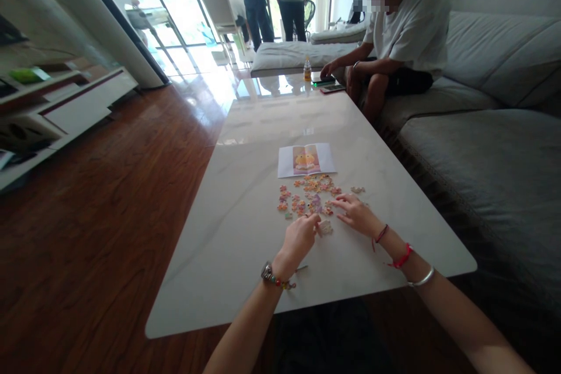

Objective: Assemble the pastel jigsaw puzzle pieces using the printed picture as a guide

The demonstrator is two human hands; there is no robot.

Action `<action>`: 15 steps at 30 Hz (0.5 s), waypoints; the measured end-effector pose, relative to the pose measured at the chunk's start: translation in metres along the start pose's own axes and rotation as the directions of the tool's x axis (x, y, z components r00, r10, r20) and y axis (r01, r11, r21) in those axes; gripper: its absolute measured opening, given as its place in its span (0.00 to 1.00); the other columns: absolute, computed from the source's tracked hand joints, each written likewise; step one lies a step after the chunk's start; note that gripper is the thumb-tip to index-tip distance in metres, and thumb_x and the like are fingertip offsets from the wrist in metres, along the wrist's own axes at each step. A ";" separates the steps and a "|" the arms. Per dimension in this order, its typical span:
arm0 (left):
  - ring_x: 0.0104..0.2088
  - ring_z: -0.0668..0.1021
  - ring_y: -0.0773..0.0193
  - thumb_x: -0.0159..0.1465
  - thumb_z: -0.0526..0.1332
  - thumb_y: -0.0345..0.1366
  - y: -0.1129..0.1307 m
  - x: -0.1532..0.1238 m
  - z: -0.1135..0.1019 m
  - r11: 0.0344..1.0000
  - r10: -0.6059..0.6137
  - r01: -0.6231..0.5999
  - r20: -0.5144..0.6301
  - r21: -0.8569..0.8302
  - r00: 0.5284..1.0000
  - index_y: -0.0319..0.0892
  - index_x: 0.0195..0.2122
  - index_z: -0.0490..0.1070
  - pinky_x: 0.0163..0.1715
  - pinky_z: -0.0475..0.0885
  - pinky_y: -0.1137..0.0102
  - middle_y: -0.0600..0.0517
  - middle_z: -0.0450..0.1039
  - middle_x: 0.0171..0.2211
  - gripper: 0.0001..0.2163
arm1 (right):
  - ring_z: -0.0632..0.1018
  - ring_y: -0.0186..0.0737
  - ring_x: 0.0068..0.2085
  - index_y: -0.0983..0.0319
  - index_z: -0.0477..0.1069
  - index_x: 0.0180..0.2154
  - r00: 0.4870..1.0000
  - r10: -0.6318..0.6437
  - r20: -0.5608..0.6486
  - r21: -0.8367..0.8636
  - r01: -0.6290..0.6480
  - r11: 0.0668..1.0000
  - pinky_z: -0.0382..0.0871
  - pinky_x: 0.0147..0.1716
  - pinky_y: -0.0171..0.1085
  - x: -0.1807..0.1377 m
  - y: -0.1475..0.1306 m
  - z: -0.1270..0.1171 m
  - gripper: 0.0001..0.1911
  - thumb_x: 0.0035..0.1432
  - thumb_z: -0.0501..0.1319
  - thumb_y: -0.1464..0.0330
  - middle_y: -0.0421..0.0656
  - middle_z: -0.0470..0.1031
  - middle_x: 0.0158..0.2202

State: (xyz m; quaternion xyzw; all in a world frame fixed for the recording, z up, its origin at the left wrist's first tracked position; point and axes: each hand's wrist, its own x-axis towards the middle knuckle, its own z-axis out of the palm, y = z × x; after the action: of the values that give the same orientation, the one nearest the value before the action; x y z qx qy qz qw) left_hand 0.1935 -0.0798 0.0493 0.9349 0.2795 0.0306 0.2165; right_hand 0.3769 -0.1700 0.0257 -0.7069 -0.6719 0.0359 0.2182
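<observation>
Small jigsaw puzzle pieces (312, 185) in orange, pink and purple lie in a loose cluster on the white marbled table (236, 210). My left hand (301, 236) is at the near edge of the cluster with its fingers curled together, beside a few pale pieces (325, 227); what its fingertips hold, if anything, is hidden. To the right, my right hand (357, 214) is open, fingers stretched towards the pieces and apart. Beyond its knuckles lie more pale pieces (357, 189). A creased paper sheet (284, 162) with a printed orange picture lies just behind the cluster.
A thin dark object (301, 269) lies by my left wrist. At the table's far end stand a small bottle (307, 70) and phone-like devices (333, 88), by a seated person (405, 29) on the grey sofa (491, 146). Other people stand near the windows.
</observation>
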 end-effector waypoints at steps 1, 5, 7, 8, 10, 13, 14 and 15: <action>0.35 0.74 0.64 0.56 0.55 0.28 0.002 -0.002 0.001 1.000 -0.017 0.017 -0.038 0.011 0.999 0.46 0.40 0.65 0.31 0.66 0.73 0.50 0.70 0.37 0.11 | 0.67 0.41 0.45 0.61 0.67 0.44 1.000 -0.020 0.012 -0.005 0.020 1.000 0.62 0.45 0.41 0.005 -0.001 0.002 0.16 0.51 0.58 0.71 0.47 0.67 0.43; 0.39 0.73 0.62 0.59 0.53 0.32 0.018 -0.014 0.016 0.998 -0.004 0.017 -0.184 0.068 0.983 0.45 0.44 0.63 0.34 0.68 0.70 0.48 0.67 0.44 0.11 | 0.67 0.39 0.44 0.61 0.70 0.35 0.997 -0.040 0.068 -0.027 0.042 0.999 0.60 0.45 0.40 0.017 -0.004 0.005 0.07 0.53 0.56 0.70 0.44 0.70 0.37; 0.45 0.70 0.60 0.58 0.54 0.32 0.025 -0.022 0.024 0.991 0.092 -0.075 -0.154 0.115 0.984 0.44 0.46 0.63 0.40 0.67 0.67 0.48 0.66 0.46 0.13 | 0.67 0.40 0.44 0.62 0.69 0.35 0.996 -0.007 0.092 -0.061 0.013 0.998 0.59 0.44 0.40 0.018 -0.002 0.003 0.07 0.54 0.55 0.72 0.45 0.70 0.37; 0.47 0.68 0.60 0.58 0.54 0.30 0.026 -0.025 0.028 0.986 0.119 -0.100 -0.145 0.135 0.982 0.43 0.47 0.62 0.42 0.66 0.67 0.48 0.65 0.48 0.14 | 0.68 0.40 0.43 0.62 0.69 0.36 0.995 0.020 0.098 -0.086 -0.012 0.996 0.59 0.43 0.40 0.018 0.000 0.001 0.07 0.54 0.54 0.73 0.45 0.71 0.37; 0.51 0.65 0.61 0.60 0.51 0.30 0.024 -0.032 0.033 0.976 0.159 -0.135 -0.135 0.170 0.978 0.42 0.49 0.60 0.45 0.65 0.67 0.49 0.63 0.51 0.16 | 0.68 0.42 0.43 0.63 0.68 0.38 0.994 0.076 0.081 -0.128 -0.065 0.990 0.59 0.42 0.40 0.016 0.001 -0.002 0.10 0.52 0.54 0.76 0.47 0.70 0.38; 0.53 0.63 0.63 0.61 0.48 0.30 0.017 -0.040 0.036 0.964 0.186 -0.155 -0.132 0.215 0.974 0.42 0.51 0.58 0.46 0.65 0.67 0.49 0.61 0.53 0.16 | 0.66 0.43 0.46 0.61 0.66 0.43 0.999 0.039 0.033 -0.111 -0.035 0.993 0.59 0.42 0.40 0.014 -0.005 -0.003 0.14 0.52 0.56 0.73 0.48 0.68 0.43; 0.53 0.63 0.63 0.61 0.48 0.31 0.015 -0.041 0.036 0.962 0.186 -0.152 -0.135 0.229 0.973 0.42 0.51 0.58 0.46 0.65 0.67 0.49 0.60 0.53 0.16 | 0.65 0.43 0.47 0.60 0.65 0.44 1.000 0.003 0.030 -0.100 0.000 0.995 0.58 0.42 0.40 0.015 -0.008 -0.002 0.15 0.53 0.56 0.71 0.47 0.67 0.45; 0.53 0.63 0.62 0.61 0.48 0.31 0.013 -0.042 0.036 0.959 0.185 -0.148 -0.140 0.240 0.973 0.42 0.51 0.59 0.46 0.65 0.67 0.48 0.60 0.53 0.16 | 0.64 0.43 0.47 0.60 0.65 0.45 0.999 -0.027 0.040 -0.096 0.031 0.995 0.58 0.42 0.40 0.017 -0.012 -0.001 0.15 0.53 0.56 0.70 0.47 0.66 0.45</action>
State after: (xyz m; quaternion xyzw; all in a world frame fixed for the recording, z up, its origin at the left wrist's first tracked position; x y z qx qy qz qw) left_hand 0.1711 -0.1265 0.0252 0.9682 0.2178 0.0922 0.0812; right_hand 0.3679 -0.1536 0.0346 -0.7059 -0.6871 0.0136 0.1712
